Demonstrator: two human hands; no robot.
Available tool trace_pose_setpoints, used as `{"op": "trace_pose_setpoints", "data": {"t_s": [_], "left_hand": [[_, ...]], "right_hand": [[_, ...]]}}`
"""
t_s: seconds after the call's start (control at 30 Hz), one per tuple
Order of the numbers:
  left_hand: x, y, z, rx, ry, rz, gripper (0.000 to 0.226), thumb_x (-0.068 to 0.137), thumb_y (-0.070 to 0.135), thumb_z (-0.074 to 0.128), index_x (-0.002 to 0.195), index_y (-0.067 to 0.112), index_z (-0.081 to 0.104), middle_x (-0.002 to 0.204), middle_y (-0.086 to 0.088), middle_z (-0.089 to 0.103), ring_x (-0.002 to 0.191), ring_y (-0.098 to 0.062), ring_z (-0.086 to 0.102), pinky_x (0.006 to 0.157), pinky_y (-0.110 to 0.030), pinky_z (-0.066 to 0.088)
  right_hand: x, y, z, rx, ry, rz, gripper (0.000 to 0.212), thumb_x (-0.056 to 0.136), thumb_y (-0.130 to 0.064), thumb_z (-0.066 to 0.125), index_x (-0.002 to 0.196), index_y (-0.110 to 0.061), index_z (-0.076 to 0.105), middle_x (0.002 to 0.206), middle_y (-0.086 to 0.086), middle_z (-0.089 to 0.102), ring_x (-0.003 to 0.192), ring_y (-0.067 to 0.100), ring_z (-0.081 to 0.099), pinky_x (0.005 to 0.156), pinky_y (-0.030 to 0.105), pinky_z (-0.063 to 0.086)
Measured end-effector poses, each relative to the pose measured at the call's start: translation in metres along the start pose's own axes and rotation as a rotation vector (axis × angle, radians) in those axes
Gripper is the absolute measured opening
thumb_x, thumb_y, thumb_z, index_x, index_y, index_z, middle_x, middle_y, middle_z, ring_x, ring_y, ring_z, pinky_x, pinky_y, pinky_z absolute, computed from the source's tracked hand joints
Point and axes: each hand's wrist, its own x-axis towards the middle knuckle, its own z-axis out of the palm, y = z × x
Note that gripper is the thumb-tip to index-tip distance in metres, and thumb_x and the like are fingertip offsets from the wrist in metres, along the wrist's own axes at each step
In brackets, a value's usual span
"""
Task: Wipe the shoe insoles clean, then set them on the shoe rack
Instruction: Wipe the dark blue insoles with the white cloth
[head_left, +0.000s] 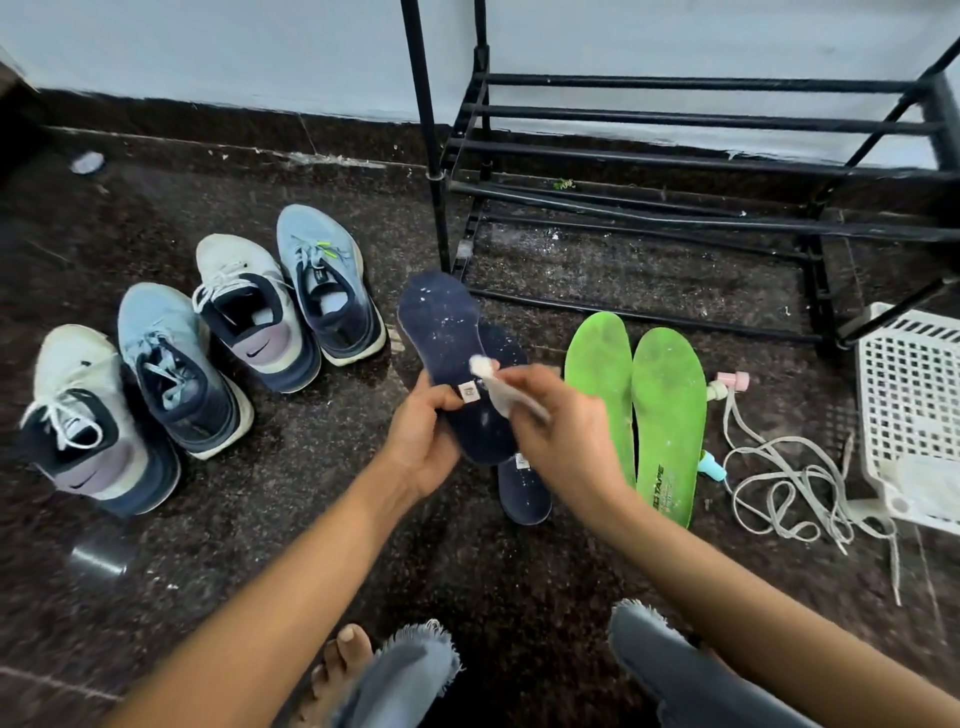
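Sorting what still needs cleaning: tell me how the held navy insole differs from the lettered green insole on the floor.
The navy insole is dark blue; the green insole is bright green with printed lettering. The left hand grips the navy insole off the floor while the right hand holds a white cloth at it; the green insole lies flat on the floor, untouched. Both show pale dusty marks.

Sneakers (249, 312): four in a slanting row at left, white-and-navy alternating with light blue, toes toward the top.
Basket (909, 395): white plastic lattice, right edge.
Laces (789, 483): pale tangle just left of the basket.
Scrap (87, 162): small, whitish, upper left.
Floor (260, 519): dark speckled stone.
Wall (208, 47): pale, along the top.
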Motion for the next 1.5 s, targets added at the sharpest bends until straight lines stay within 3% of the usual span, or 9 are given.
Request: {"op": "trace_pose_setpoints", "data": {"t_s": [0.17, 0.3, 0.57, 0.7, 0.8, 0.93, 1.17, 1.37, 1.5], "left_hand": [[-0.009, 0.000, 0.014, -0.167, -0.021, -0.054, 0.057, 0.099, 0.035, 0.032, 0.081, 0.009, 0.080, 0.102, -0.014, 0.070, 0.105, -0.031, 0.062, 0.100, -0.049, 0.045], [-0.013, -0.001, 0.010, -0.229, -0.002, -0.048, 0.070, 0.097, 0.063, 0.024, 0.111, 0.011, 0.068, 0.110, -0.013, 0.067, 0.096, -0.025, 0.066, 0.089, -0.043, 0.051], [-0.026, 0.001, 0.013, -0.209, 0.012, -0.103, 0.072, 0.098, 0.062, 0.025, 0.128, 0.007, 0.059, 0.110, -0.006, 0.065, 0.092, -0.018, 0.062, 0.089, -0.035, 0.047], [-0.026, 0.000, 0.016, -0.176, 0.034, -0.048, 0.072, 0.099, 0.060, 0.022, 0.102, 0.007, 0.071, 0.098, -0.007, 0.069, 0.086, -0.019, 0.065, 0.090, -0.036, 0.047], [-0.031, -0.004, 0.026, -0.134, 0.015, -0.064, 0.075, 0.100, 0.057, 0.018, 0.094, 0.011, 0.076, 0.102, -0.006, 0.071, 0.090, -0.016, 0.066, 0.082, -0.032, 0.055], [-0.029, 0.005, 0.029, -0.171, 0.037, -0.059, 0.068, 0.100, 0.058, 0.019, 0.118, 0.008, 0.062, 0.114, -0.006, 0.068, 0.102, -0.017, 0.064, 0.089, -0.038, 0.051], [-0.038, 0.001, 0.037, -0.194, 0.030, -0.102, 0.073, 0.099, 0.061, 0.020, 0.109, 0.003, 0.062, 0.097, -0.011, 0.074, 0.107, -0.025, 0.063, 0.092, -0.041, 0.049], [-0.039, 0.000, 0.038, -0.188, 0.043, -0.088, 0.074, 0.098, 0.062, 0.020, 0.131, 0.004, 0.053, 0.116, -0.008, 0.067, 0.113, -0.024, 0.063, 0.084, -0.040, 0.052], [-0.044, 0.002, 0.044, -0.233, 0.041, -0.090, 0.073, 0.098, 0.063, 0.021, 0.125, 0.005, 0.057, 0.118, -0.010, 0.067, 0.115, -0.025, 0.061, 0.090, -0.042, 0.050]], "right_hand": [[-0.026, -0.004, 0.024, -0.239, -0.107, -0.253, 0.034, 0.077, -0.004, 0.062, 0.109, -0.011, 0.068, 0.105, 0.006, 0.070, 0.090, 0.026, 0.061, 0.083, 0.034, 0.052], [-0.030, -0.003, 0.027, -0.248, -0.114, -0.291, 0.033, 0.080, -0.004, 0.057, 0.111, -0.006, 0.068, 0.111, 0.010, 0.068, 0.093, 0.031, 0.061, 0.093, 0.035, 0.045], [-0.041, -0.011, 0.017, -0.063, -0.139, -0.282, 0.032, 0.074, 0.004, 0.058, 0.100, -0.007, 0.073, 0.092, 0.006, 0.071, 0.085, 0.025, 0.065, 0.080, 0.035, 0.050], [-0.037, -0.005, 0.007, -0.286, -0.168, -0.343, 0.032, 0.080, -0.006, 0.046, 0.099, -0.006, 0.072, 0.083, 0.008, 0.067, 0.073, 0.028, 0.057, 0.062, 0.038, 0.052], [-0.023, -0.003, 0.002, -0.251, -0.101, -0.278, 0.028, 0.075, 0.000, 0.054, 0.094, -0.006, 0.073, 0.084, 0.008, 0.069, 0.073, 0.030, 0.060, 0.067, 0.038, 0.051], [-0.028, -0.011, -0.001, -0.071, -0.128, -0.223, 0.028, 0.072, -0.001, 0.059, 0.095, -0.007, 0.075, 0.089, 0.006, 0.072, 0.082, 0.023, 0.066, 0.083, 0.026, 0.049], [-0.029, -0.014, -0.005, -0.312, -0.183, -0.329, 0.034, 0.080, -0.009, 0.043, 0.096, -0.007, 0.073, 0.079, 0.008, 0.064, 0.074, 0.028, 0.057, 0.070, 0.038, 0.052], [-0.040, -0.024, -0.006, -0.125, -0.163, -0.270, 0.028, 0.072, 0.001, 0.061, 0.094, -0.007, 0.075, 0.086, 0.007, 0.070, 0.080, 0.022, 0.064, 0.077, 0.028, 0.050], [-0.042, -0.016, -0.015, -0.257, -0.180, -0.297, 0.033, 0.078, -0.010, 0.046, 0.096, -0.008, 0.074, 0.086, 0.005, 0.069, 0.078, 0.024, 0.060, 0.072, 0.030, 0.048]]}}
